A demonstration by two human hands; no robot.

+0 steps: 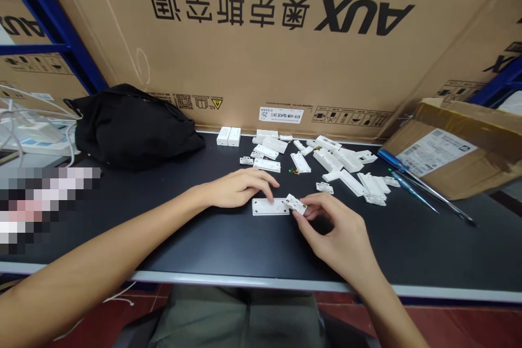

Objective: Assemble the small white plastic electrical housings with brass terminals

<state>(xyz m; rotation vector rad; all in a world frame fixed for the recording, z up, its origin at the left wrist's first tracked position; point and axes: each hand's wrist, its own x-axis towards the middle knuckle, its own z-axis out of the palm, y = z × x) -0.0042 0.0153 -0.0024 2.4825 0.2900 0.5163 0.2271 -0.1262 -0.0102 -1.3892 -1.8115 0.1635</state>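
Note:
My right hand [332, 220] pinches a small white plastic piece with holes [295, 204] between thumb and fingers. That piece is tilted and overlaps the right end of a long flat white plastic plate [268, 207] lying on the dark table. My left hand [244, 185] is spread palm down at the plate's far left side, one fingertip at or just above the plate; whether it touches I cannot tell. Behind the hands lie loose white plastic parts, among them a strip with holes [267, 165] and a part with small metal bits [300, 163].
Several white plastic housings [346, 160] are heaped at the right, beside two screwdrivers [424, 190] and an open cardboard box [444, 147]. A black bag [134, 128] lies at the left, near two small white boxes [229, 136]. A large carton [253, 54] walls off the back.

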